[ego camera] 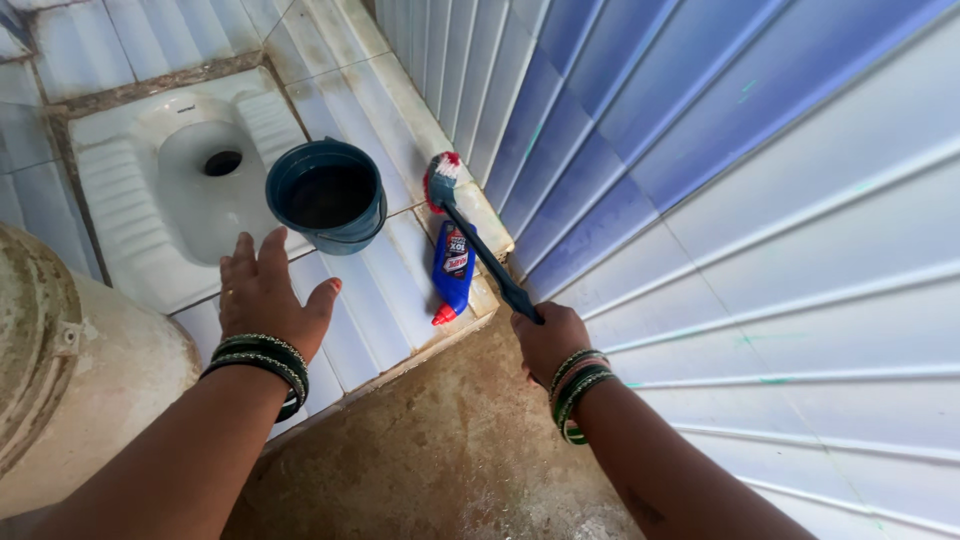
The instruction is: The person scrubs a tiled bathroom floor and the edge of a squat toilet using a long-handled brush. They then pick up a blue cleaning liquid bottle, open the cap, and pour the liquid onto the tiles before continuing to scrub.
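My right hand (547, 340) grips the dark handle of a toilet brush (478, 245). Its red and white bristle head rests near the tiled wall's foot. A blue cleaner bottle (452, 272) with a red cap lies flat on the raised tiled step, just under the brush handle. My left hand (265, 290) hovers open, fingers spread, above the step's edge, close to a dark blue bucket (328, 195). The bucket stands upright beside the white squat toilet pan (175, 190). Both wrists carry dark bangles.
A large pale drum (70, 380) stands at the left edge. Ribbed blue and white wall tiles (760, 200) fill the right side. Below the step lies a rough brown floor (450, 450).
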